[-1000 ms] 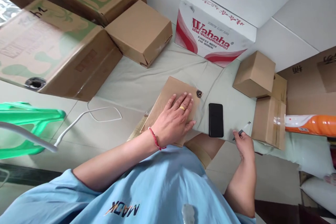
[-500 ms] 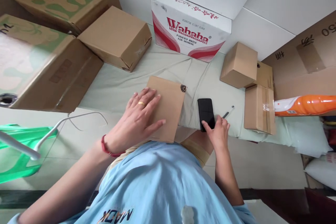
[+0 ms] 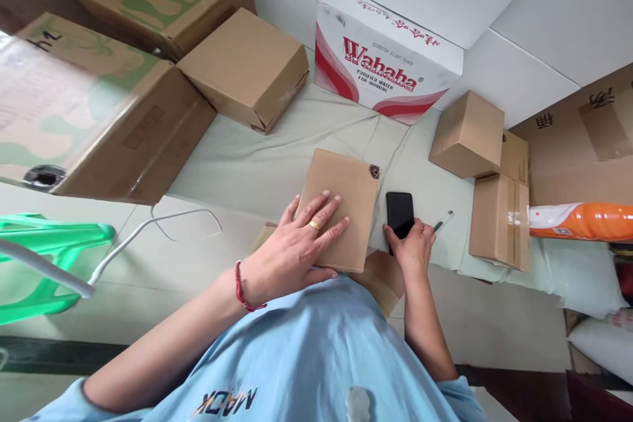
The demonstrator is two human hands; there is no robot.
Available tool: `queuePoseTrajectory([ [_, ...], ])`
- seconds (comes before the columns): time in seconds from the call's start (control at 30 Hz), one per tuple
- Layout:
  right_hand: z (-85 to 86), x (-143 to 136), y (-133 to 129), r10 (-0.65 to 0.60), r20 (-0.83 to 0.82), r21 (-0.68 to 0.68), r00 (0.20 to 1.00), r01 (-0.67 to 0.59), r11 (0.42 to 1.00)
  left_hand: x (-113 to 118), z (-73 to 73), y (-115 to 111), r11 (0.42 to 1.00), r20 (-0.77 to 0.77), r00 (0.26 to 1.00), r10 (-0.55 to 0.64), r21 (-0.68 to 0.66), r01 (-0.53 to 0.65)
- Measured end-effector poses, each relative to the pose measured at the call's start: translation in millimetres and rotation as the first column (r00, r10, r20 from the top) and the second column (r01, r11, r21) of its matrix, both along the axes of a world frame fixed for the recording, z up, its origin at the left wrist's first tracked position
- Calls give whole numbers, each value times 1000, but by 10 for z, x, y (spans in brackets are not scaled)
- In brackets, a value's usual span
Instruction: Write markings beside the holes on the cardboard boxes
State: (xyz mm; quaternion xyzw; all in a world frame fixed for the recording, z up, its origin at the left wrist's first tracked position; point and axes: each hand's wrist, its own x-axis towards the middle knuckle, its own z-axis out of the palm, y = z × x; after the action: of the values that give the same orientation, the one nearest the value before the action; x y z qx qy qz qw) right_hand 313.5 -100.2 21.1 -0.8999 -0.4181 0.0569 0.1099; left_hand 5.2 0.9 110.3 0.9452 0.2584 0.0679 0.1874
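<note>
My left hand (image 3: 299, 244) lies flat with spread fingers on a brown cardboard box (image 3: 349, 201), which rests at the cloth's front edge against my body. It wears a ring and a red wrist cord. To the right, my right hand (image 3: 414, 247) grips the lower end of a black smartphone (image 3: 399, 210), thumb on its left side and fingers on its right. The phone lies flat, its dark screen facing up. Just beyond those fingers is a pen (image 3: 444, 220), lying on the pale green cloth (image 3: 346, 122).
At the back stands a white and red Wahaha carton (image 3: 386, 59). Larger brown cartons (image 3: 148, 119) and a plain box (image 3: 244, 66) are on the left. Small boxes (image 3: 499, 217) and an orange bottle-like thing (image 3: 588, 221) are on the right. A green plastic stool (image 3: 54, 264) stands at lower left.
The view has shifted, so most things appear farther right. My left hand has slid lower on the box, toward my body. My right hand stays at the phone's lower end.
</note>
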Motion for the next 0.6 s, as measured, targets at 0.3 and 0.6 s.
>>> queuePoseTrajectory([
  [0.3,128,23,34,-83,-28,-54,996,82,995,-11,-101,31,1000,62,998,-18,-5,18],
  [0.6,712,-237,115,-88,-90,115,992,98,988,-2,-160,25,1000,99,995,-11,-3,11],
])
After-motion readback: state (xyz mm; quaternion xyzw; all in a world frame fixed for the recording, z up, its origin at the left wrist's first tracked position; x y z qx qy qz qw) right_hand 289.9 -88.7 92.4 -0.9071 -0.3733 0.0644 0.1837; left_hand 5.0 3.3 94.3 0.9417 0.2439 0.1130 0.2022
